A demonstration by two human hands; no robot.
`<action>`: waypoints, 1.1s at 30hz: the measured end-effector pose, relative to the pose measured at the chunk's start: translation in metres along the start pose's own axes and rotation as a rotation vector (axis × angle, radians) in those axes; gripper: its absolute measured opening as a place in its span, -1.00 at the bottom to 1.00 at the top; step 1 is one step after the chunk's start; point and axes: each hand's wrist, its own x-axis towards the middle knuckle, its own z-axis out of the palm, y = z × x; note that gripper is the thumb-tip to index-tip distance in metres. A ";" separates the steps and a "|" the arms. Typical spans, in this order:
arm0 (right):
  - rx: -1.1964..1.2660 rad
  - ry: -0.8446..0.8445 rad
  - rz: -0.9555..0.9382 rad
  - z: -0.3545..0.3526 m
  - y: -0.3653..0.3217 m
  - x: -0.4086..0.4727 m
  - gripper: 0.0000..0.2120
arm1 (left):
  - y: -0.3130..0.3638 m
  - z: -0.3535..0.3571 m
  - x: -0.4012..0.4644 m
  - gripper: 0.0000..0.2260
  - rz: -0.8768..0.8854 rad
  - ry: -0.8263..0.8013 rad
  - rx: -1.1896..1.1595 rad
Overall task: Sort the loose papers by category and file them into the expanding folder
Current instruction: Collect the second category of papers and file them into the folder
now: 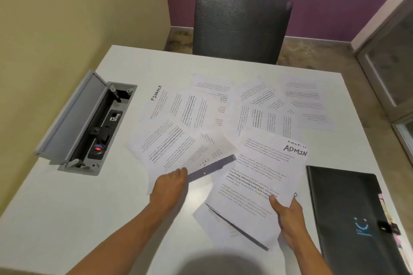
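- Sorting looks barely begun: most of the loose papers [223, 114] lie fanned and overlapping across the middle of the white tabletop [67, 207], facing every which way.
- The right hand [288, 214] grips a small stack of sheets [252, 185] by its near right edge, thumb on top and fingers under it. The stack is lifted at a tilt, with a shadow beneath it. I judge this to be the first category pile being gathered.
- The top sheet of that stack is hand-lettered "ADMIN" at its far right corner. A sheet just behind it shows the tops of similar letters, likely the same word, though it is cut off.
- The left hand [172, 183] reaches into the near edge of the spread. Its fingertips are hidden under or against a sheet, so I cannot tell whether it is pinching a page or only pressing on it.
- One page at the far left of the spread [156, 105] is headed "FINANCE" in marker. Printed body text on every page is too small to read.
- The black expanding folder [348, 219] lies closed on the tabletop at the right, just beside the held stack, with a pale logo on its cover that I cannot read and tab edges showing along its right side. Nothing appears filed from this session.
- Left to do: gather the remaining pages by heading, open the folder, slot each group in.
- An open cable box [89, 125] is set into the tabletop at left, and a grey chair [241, 27] stands at the far side.
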 end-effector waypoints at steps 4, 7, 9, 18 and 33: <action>-0.023 0.014 -0.013 -0.012 0.000 -0.007 -0.54 | 0.012 0.007 -0.020 -0.56 0.002 -0.036 -0.013; -0.052 -0.002 -0.038 -0.017 -0.001 -0.012 -0.58 | 0.017 0.009 -0.029 -0.56 -0.011 -0.036 -0.009; -0.066 -0.012 -0.043 -0.019 0.000 -0.014 -0.61 | 0.019 0.012 -0.034 -0.55 -0.021 -0.036 0.006; -0.088 0.002 -0.029 -0.037 0.008 -0.024 -0.63 | 0.018 0.026 -0.051 -0.54 -0.005 -0.038 0.056; -0.084 -0.011 -0.056 -0.045 0.000 -0.023 -0.57 | 0.022 0.031 -0.032 -0.57 -0.041 0.114 -0.024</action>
